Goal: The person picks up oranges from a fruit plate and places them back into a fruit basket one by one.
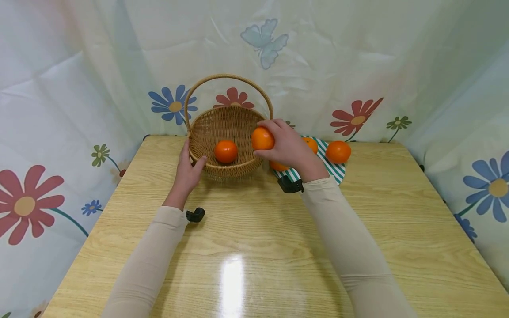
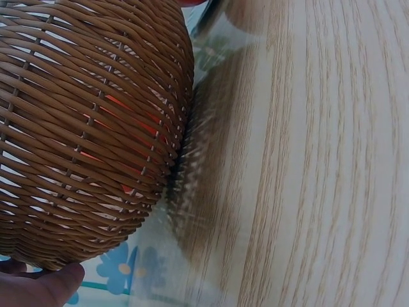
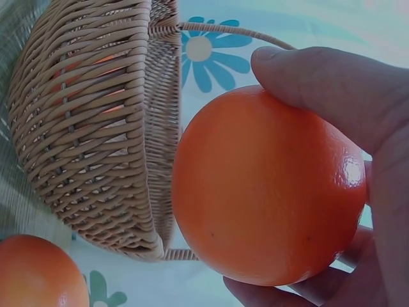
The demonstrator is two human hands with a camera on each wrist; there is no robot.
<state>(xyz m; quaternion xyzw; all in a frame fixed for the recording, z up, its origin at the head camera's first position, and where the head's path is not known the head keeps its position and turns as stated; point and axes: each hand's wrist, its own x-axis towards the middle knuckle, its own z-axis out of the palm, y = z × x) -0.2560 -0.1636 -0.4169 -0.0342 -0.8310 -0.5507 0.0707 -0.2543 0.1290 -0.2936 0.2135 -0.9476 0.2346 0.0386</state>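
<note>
A wicker basket (image 1: 234, 169) with a tall arched handle stands at the table's back, one orange fruit (image 1: 226, 152) inside. My left hand (image 1: 187, 173) holds its left side, thumb toward the front; in the left wrist view the hand's (image 2: 41, 288) thumb lies against the basket's weave (image 2: 83, 141). With my right hand (image 1: 290, 145) I grip another orange fruit (image 1: 263, 138) above the basket's right rim. The right wrist view shows this fruit (image 3: 268, 185) between thumb and fingers of the hand (image 3: 364, 121), beside the basket's opening (image 3: 160, 128).
Right of the basket, a green-and-white striped cloth (image 1: 339, 172) lies under more orange fruits: one at its right (image 1: 338, 152), one behind my right wrist (image 1: 310, 145), one near the basket (image 1: 279, 166). A flowered curtain (image 1: 318, 66) hangs behind the wooden table (image 1: 246, 229).
</note>
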